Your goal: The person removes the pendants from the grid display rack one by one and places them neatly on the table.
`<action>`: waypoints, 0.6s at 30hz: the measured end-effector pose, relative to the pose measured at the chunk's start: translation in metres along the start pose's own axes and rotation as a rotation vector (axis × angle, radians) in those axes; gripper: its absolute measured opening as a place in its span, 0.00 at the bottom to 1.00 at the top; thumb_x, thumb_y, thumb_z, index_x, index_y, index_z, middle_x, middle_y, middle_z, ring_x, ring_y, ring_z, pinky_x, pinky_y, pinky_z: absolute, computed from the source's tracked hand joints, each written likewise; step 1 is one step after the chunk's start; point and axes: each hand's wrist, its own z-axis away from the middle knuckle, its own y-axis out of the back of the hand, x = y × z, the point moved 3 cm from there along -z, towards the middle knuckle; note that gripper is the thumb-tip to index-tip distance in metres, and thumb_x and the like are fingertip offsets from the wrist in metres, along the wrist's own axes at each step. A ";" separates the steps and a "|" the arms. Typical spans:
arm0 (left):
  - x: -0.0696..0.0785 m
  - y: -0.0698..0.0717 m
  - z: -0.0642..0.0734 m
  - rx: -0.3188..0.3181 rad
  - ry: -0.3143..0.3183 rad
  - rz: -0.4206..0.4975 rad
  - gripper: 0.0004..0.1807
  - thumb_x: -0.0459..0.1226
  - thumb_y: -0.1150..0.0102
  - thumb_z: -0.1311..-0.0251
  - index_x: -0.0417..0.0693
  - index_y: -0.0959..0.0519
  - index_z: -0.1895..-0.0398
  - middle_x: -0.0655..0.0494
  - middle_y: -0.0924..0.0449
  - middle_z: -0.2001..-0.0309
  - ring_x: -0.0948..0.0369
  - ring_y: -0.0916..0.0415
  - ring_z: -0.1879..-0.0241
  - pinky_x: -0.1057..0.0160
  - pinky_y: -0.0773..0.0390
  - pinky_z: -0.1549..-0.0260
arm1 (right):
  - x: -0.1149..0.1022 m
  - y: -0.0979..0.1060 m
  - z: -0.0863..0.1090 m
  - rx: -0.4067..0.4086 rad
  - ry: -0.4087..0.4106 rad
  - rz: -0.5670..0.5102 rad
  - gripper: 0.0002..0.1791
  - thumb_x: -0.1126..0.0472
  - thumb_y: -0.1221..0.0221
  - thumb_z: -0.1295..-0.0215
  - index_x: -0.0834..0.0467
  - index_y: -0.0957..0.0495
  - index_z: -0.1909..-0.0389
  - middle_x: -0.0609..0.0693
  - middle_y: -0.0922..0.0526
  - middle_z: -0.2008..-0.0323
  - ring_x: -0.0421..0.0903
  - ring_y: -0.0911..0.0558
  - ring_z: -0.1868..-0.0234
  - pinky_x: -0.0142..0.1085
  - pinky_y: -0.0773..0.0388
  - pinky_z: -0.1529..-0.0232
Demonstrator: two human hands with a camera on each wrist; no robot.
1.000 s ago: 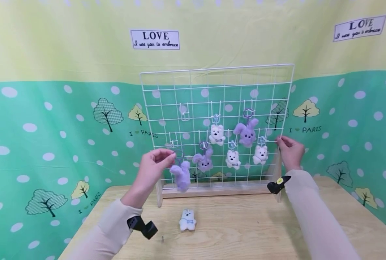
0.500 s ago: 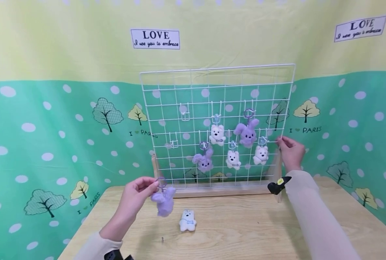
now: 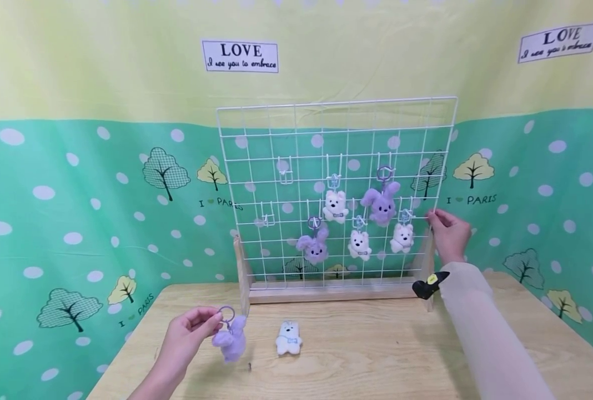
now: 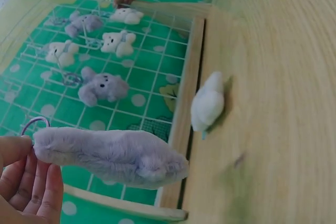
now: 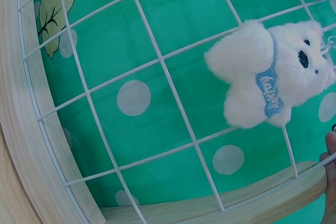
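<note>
My left hand (image 3: 184,339) pinches the purple ring of a plush bunny keychain (image 3: 232,341), which hangs over the table left of the wire rack. In the left wrist view the plush bunny (image 4: 113,156) dangles from thumb and fingers with its back showing. My right hand (image 3: 450,233) grips the right edge of the white wire grid rack (image 3: 336,103); only some fingers (image 5: 329,177) show in the right wrist view. Face up on the table lies a white plush bear keychain (image 3: 289,339). From the rack's hooks hang white bears (image 3: 335,206) and purple bunnies (image 3: 380,205).
Two hooks on the rack's left side, an upper hook (image 3: 285,175) and a lower hook (image 3: 266,219), carry nothing. Wooden feet (image 3: 244,272) support the grid on the wooden table (image 3: 356,355). A small dark bit (image 3: 249,367) lies near the loose bear. A patterned curtain hangs behind.
My left hand has carried the bunny keychain away from the rack's lower left hook, down and leftward over the table. The right hand stays on the rack's edge.
</note>
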 end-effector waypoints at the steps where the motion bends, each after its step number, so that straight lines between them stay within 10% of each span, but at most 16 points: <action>1: -0.003 0.001 0.001 0.006 0.011 0.002 0.11 0.31 0.39 0.42 0.31 0.23 0.60 0.51 0.18 0.68 0.63 0.20 0.69 0.69 0.20 0.65 | 0.000 0.000 0.000 0.000 0.001 0.004 0.23 0.48 0.42 0.37 0.54 0.23 0.45 0.48 0.18 0.49 0.31 0.21 0.58 0.27 0.25 0.50; 18: -0.040 -0.028 -0.015 -0.056 -0.003 0.017 0.09 0.28 0.40 0.44 0.29 0.23 0.61 0.47 0.18 0.68 0.62 0.21 0.71 0.66 0.19 0.67 | 0.003 -0.002 -0.005 -0.005 0.021 0.033 0.25 0.45 0.43 0.38 0.53 0.24 0.44 0.52 0.20 0.47 0.34 0.19 0.56 0.26 0.23 0.53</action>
